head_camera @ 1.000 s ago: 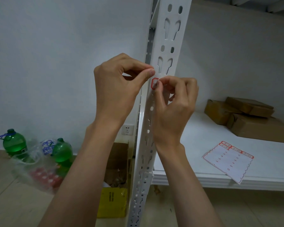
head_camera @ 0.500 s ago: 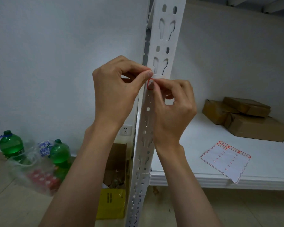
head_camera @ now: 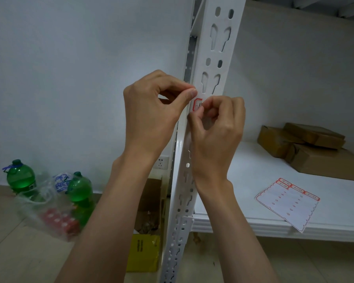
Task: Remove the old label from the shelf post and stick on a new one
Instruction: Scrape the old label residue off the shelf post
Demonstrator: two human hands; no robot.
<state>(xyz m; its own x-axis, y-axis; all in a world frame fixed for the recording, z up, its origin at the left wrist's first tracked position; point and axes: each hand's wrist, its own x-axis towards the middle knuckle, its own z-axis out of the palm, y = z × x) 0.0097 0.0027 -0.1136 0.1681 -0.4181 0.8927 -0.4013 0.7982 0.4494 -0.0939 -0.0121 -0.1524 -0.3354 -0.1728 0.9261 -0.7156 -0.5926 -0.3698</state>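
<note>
A white perforated shelf post (head_camera: 213, 58) runs up the middle of the head view. A small white label with a red border (head_camera: 197, 104) sits on the post's front at hand height. My right hand (head_camera: 217, 131) has its fingers curled at the label, fingertips picking at its right side and covering part of it. My left hand (head_camera: 153, 111) is just left of the post, thumb and forefinger pinched together beside the post's edge above the label; whether it pinches the label's corner is not visible. A sheet of red-bordered labels (head_camera: 288, 203) lies on the white shelf (head_camera: 243, 180).
Brown cardboard boxes (head_camera: 315, 148) are stacked at the back right of the shelf. On the floor at left stand two green bottles (head_camera: 20, 176) and a clear plastic bag (head_camera: 49, 211). An open cardboard box (head_camera: 149, 203) and a yellow box (head_camera: 143, 252) sit beside the post's foot.
More of the label's red-bordered left side shows than before. Both hands stay at the same spot on the post; the view shifted slightly.
</note>
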